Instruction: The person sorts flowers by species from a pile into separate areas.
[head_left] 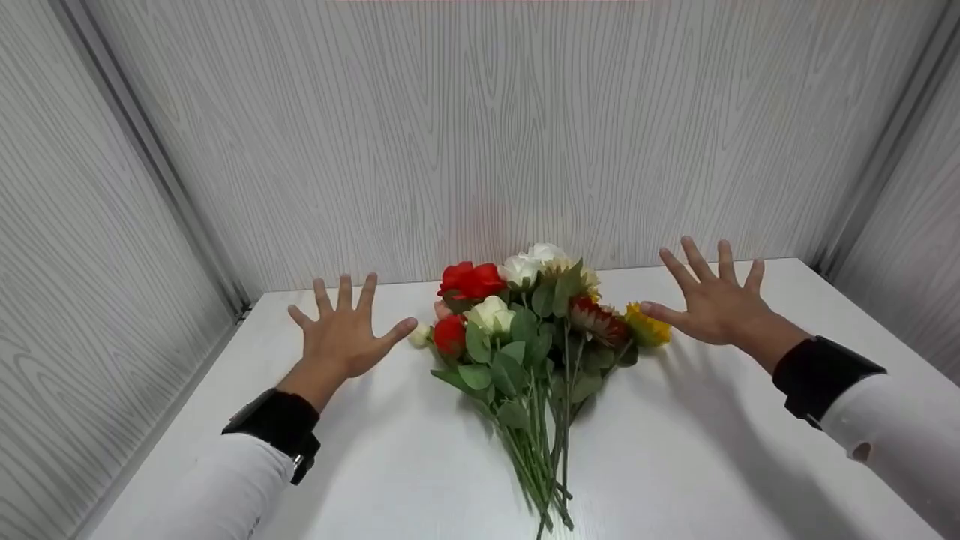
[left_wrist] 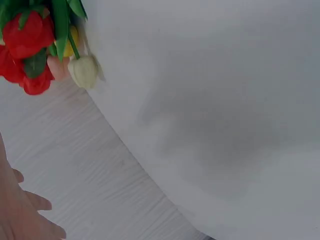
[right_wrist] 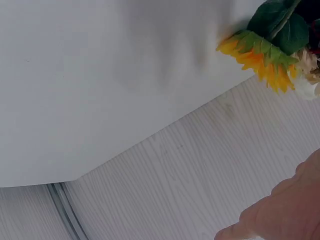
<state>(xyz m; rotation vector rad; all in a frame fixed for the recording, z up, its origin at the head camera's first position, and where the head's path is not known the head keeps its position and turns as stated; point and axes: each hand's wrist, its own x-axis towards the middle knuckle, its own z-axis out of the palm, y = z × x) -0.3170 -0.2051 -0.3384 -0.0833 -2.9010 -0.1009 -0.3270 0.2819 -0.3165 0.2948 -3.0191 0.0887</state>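
Note:
A bunch of flowers with green leaves and long stems lies on the white table (head_left: pixel 420 465), blooms toward the back wall and stems toward the front. Among the blooms are a red flower (head_left: pixel 471 280), a cream rose (head_left: pixel 491 315), a dark red flower (head_left: pixel 598 321) and a yellow sunflower (right_wrist: pixel 262 59). Left of the bunch my left hand (head_left: pixel 341 337) is held over the table, fingers spread, its thumb pointing at a small cream tulip (left_wrist: pixel 83 71). On the other side my right hand (head_left: pixel 716 304) is also spread and holds nothing; its thumb overlaps the sunflower's edge in the head view.
A grey wood-grain back wall (head_left: pixel 360 150) rises behind the table. Similar side walls (head_left: pixel 67 247) stand at left and right, with metal strips (head_left: pixel 150 150) in the corners. Black bands (head_left: pixel 825 379) circle both wrists.

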